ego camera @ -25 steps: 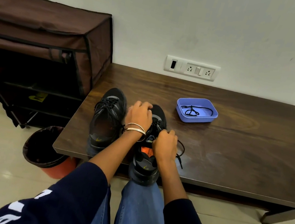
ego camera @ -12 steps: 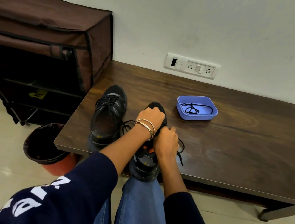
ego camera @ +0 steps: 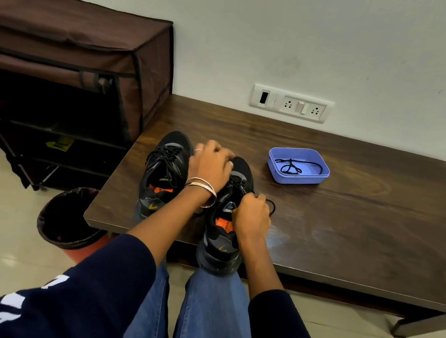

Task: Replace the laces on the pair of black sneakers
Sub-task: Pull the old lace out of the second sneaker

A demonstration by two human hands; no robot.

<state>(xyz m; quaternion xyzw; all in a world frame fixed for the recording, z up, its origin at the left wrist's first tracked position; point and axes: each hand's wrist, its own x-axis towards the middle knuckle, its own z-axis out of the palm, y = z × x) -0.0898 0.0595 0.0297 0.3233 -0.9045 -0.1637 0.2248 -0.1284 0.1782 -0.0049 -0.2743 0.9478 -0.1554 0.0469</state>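
Two black sneakers with orange insoles stand side by side on the dark wooden table (ego camera: 355,222), toes toward the wall. The left sneaker (ego camera: 164,176) is laced. The right sneaker (ego camera: 224,228) overhangs the table's front edge. My left hand (ego camera: 208,166), with bangles at the wrist, lies over the right sneaker's toe end, fingers curled at its lace. My right hand (ego camera: 250,217) pinches the black lace (ego camera: 270,205) at the sneaker's right side; a loop of it trails onto the table. A blue tray (ego camera: 298,165) behind holds another black lace (ego camera: 291,166).
A brown fabric shoe rack (ego camera: 62,75) stands left of the table against the wall. A bin with a dark liner (ego camera: 70,219) sits on the floor by the table's front left corner. A socket panel (ego camera: 291,103) is on the wall.
My left hand has shifted slightly left and forward over the toe end, uncovering the right sneaker's tongue and lacing. My right hand still pinches the lace. The view has tilted a little.
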